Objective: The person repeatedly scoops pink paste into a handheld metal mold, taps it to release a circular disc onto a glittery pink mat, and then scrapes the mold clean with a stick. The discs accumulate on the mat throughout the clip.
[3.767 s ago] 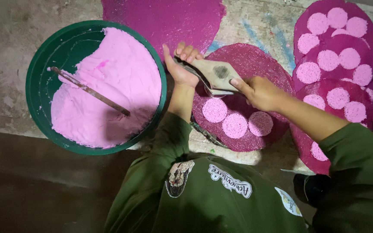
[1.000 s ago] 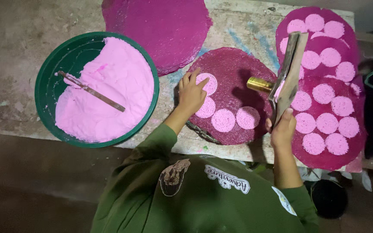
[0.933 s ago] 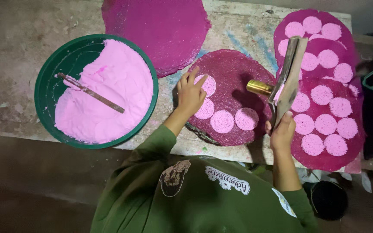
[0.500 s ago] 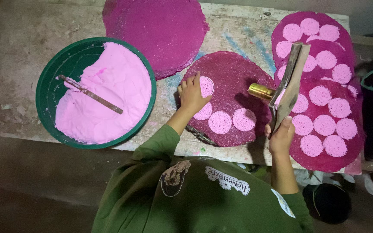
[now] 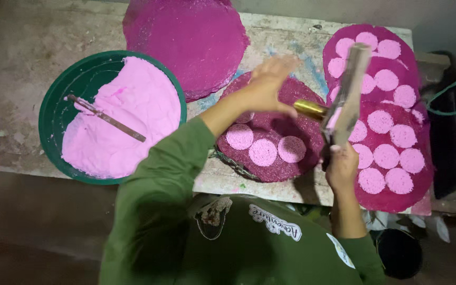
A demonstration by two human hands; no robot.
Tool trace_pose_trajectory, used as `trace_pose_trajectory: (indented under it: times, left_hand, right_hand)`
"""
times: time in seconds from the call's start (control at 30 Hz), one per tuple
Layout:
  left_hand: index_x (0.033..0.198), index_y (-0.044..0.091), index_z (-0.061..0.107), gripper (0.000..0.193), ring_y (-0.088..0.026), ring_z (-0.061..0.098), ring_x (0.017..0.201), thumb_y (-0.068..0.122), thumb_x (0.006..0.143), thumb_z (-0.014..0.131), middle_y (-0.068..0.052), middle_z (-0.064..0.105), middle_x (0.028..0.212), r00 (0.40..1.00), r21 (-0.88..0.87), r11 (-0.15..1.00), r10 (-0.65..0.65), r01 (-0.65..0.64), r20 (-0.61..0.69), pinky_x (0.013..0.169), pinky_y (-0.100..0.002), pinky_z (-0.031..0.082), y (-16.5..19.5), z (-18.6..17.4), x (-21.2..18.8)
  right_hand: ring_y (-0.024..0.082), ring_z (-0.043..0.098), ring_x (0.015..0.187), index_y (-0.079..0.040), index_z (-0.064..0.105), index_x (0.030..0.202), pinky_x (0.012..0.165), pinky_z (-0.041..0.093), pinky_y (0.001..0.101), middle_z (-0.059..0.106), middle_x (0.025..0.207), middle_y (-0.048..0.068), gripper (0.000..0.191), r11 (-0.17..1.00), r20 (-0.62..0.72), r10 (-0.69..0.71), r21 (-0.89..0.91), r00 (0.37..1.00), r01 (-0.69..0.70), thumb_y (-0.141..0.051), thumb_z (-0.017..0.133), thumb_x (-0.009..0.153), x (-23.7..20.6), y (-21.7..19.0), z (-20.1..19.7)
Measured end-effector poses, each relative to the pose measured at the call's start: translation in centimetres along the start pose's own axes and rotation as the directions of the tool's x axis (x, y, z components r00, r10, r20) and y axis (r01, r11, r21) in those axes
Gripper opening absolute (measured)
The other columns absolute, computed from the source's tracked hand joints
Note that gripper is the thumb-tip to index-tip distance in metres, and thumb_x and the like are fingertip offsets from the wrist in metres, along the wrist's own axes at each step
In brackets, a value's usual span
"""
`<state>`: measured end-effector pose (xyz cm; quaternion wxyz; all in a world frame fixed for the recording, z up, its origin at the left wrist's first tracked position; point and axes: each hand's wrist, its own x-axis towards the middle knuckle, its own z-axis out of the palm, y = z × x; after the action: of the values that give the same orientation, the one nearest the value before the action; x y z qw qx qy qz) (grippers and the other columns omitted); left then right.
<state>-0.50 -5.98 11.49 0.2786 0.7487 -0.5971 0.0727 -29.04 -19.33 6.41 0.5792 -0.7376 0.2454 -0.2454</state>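
Left hand (image 5: 267, 87) hovers blurry with fingers spread loose over the dark pink sheet (image 5: 278, 134) on the desk (image 5: 22, 63), covering part of it. Right hand (image 5: 341, 166) is clenched around a flat tool (image 5: 347, 97), motion-smeared and hard to identify.

A worn, pale table (image 5: 286, 31) with scuffs and blue and pink stains fills the upper part of the view, its near edge chipped. Below it lies a dark brown floor (image 5: 38, 227), dim and in shadow. At the top right a grey wall (image 5: 439, 21) meets the table's far edge. To the right stands a dark object (image 5: 449, 148) with a green strap (image 5: 455, 89) across it. Light falls from above, brightest on the tabletop.
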Motion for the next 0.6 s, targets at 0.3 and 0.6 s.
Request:
trace_pose_trajectory:
  times: [0.3,0.6]
  left_hand:
    - [0.116,0.016,0.06,0.05,-0.038,0.063,0.081,0.04,0.074,0.074,-0.017,0.065,0.088,0.81,-0.45,0.892,0.234,0.041,0.538,0.071,-0.05,0.046,11.3,-15.9,-10.0]
    - [0.106,0.022,0.067,0.024,-0.036,0.069,0.079,0.035,0.086,0.067,-0.014,0.07,0.083,0.687,-0.14,0.956,-0.078,0.257,0.723,0.068,-0.051,0.052,13.6,-23.5,-17.0]
  right_hand:
    - [0.026,0.054,0.056,-0.008,0.057,0.075,0.051,0.041,0.0407,0.049,0.062,0.007,0.058,0.301,0.751,-0.617,-0.05,0.234,0.952,-0.062,0.076,0.076,0.4,-18.8,3.0]
    - [0.039,0.062,0.071,-0.005,0.057,0.084,0.06,0.044,0.0488,0.059,0.072,0.014,0.047,0.65,0.934,-0.299,0.35,-0.196,0.675,-0.049,0.066,0.097,1.2,-23.5,12.2]
